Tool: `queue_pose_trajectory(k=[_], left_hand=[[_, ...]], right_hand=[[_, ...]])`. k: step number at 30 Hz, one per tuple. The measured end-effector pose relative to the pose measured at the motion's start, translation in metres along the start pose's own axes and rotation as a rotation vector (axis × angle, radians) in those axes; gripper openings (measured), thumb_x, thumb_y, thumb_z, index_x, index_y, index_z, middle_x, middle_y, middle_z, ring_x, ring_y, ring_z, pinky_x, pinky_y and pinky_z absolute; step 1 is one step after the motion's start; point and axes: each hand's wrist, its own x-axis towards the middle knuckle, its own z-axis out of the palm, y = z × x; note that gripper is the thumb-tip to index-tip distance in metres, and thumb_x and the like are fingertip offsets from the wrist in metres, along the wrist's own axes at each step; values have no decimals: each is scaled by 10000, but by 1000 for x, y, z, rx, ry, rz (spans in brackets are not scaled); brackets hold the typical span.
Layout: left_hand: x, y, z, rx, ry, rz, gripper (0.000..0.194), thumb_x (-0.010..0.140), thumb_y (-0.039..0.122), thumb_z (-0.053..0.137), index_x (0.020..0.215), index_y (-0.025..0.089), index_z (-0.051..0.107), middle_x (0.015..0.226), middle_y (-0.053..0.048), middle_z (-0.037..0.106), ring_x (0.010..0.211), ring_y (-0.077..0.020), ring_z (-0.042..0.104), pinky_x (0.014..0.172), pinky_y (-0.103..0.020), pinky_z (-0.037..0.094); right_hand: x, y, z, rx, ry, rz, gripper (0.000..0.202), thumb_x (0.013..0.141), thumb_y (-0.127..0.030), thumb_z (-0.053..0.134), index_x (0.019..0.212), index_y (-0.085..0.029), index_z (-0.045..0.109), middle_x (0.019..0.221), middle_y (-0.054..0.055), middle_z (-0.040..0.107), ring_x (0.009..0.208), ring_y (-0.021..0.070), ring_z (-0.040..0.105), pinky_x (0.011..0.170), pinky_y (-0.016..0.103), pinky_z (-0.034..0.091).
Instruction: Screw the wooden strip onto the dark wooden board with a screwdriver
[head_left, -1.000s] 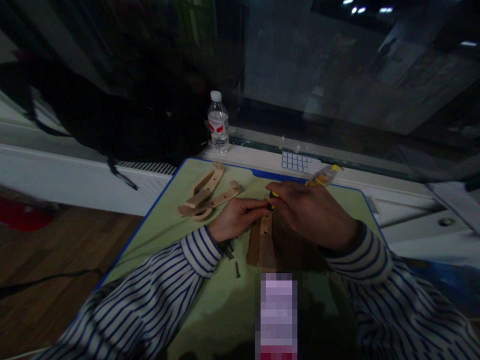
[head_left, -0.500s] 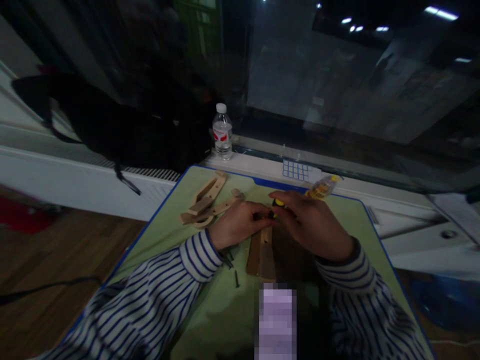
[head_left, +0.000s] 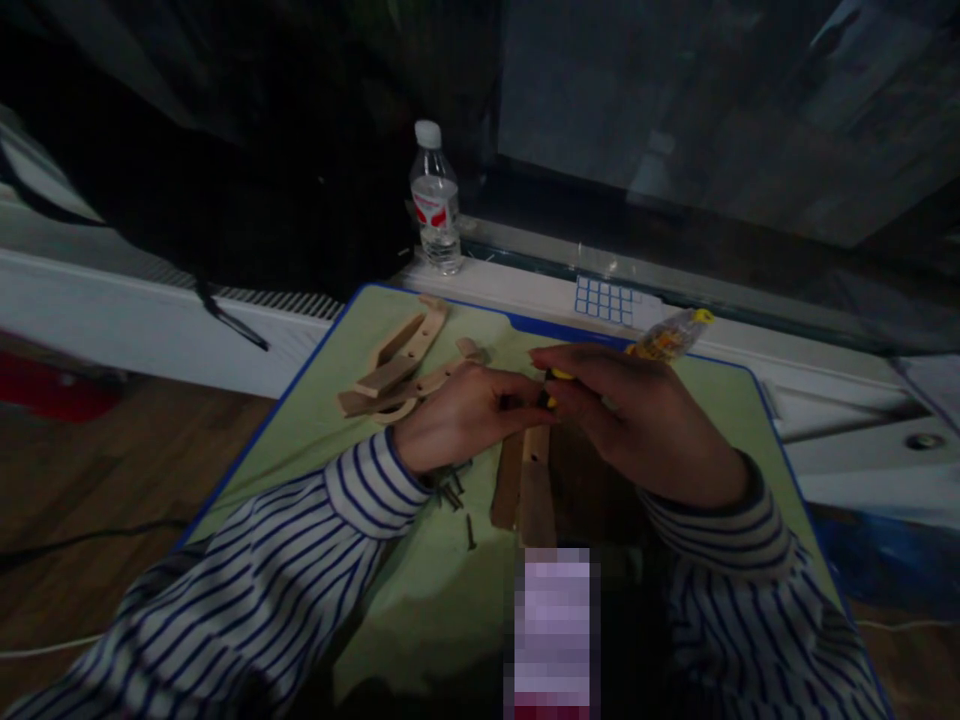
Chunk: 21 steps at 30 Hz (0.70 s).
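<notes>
A yellow-and-black tool, partly hidden in the right hand, meets the left hand near a pale, holed wooden strip lying near-to-far on a brown board

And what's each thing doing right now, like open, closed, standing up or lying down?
Bottle: upright, cap on.
Yellow-and-black tool: in the right hand's grip.
Left hand: fingertips together beside the tool.
Screws: lying loose.
Curved wooden pieces: heaped.
Wooden strip: lying on the brown board.
Plastic packet: can't tell if sealed.
</notes>
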Motion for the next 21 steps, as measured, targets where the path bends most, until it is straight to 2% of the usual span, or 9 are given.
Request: queue_pose_trajectory(k=[10,21], left_hand=[[1,-4,1,-117,-47,19,248,862,355,590,938,156,718,766,-3,703,688,-128,620,646,-221,468],[1,-8,2,-129,-49,67,206,878,310,572,898,168,721,729,29,693,653,-101,600,585,-194,424]], right_hand=[[2,-4,-2,-111,37,15,243,908,-180,515,1116,-124,627,1050,69,714,926,152,674,790,250,532],[-2,-13,0,-217,76,55,205,904,-223,535,1057,-134,638,961,73,722,847,163,687,719,247,530]])
